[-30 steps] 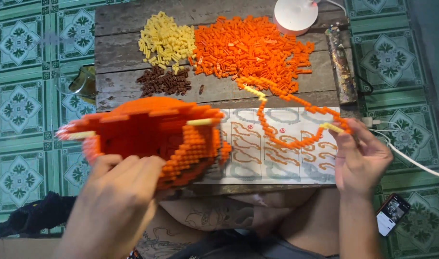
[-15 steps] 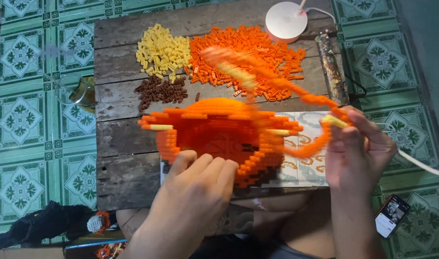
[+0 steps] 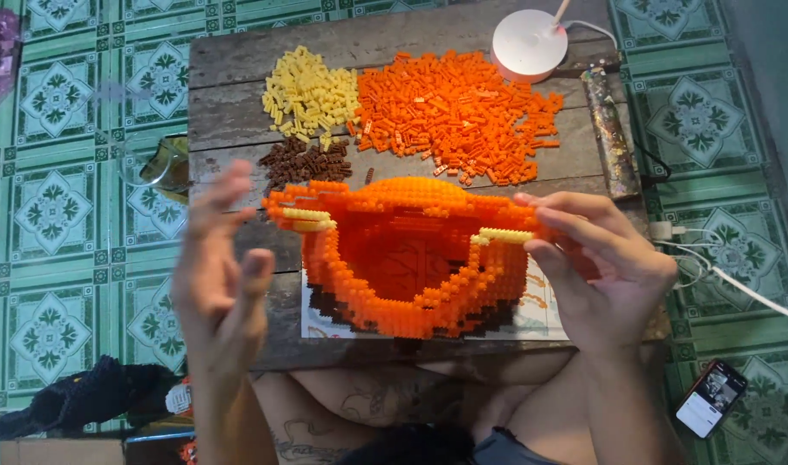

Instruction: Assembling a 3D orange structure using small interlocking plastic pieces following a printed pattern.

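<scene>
In the head view, a hollow orange brick model [image 3: 411, 258] stands on the wooden bench [image 3: 239, 65], near the front edge, on top of a printed sheet [image 3: 545, 314]. The model has a rounded top, dark bricks along its lower edge, and pale yellow bricks at both upper corners.

The right hand [image 3: 605, 271] grips the right upper corner of the model; its fingers close around the orange edge just beside a pale yellow brick there. The left hand [image 3: 217, 267] is open, with fingers spread and a little blurred. It is just left of the model and holds nothing; I cannot tell if it touches the model.

Behind the model lies a big pile of orange bricks [image 3: 454, 116]. Left of this pile is a smaller pile of yellow bricks [image 3: 308, 95], and between the yellow bricks and the model is a small pile of brown bricks [image 3: 306, 162]. A round white lamp base [image 3: 529, 45] stands behind the orange pile, at the far edge of the bench.

On the green tiled floor [image 3: 49, 207], right of the model, lies a phone [image 3: 709, 399] with its screen lit. A white cable [image 3: 738, 284] runs across the floor on the same side. Left of the model, a dark cloth [image 3: 84, 398] lies on the floor.
</scene>
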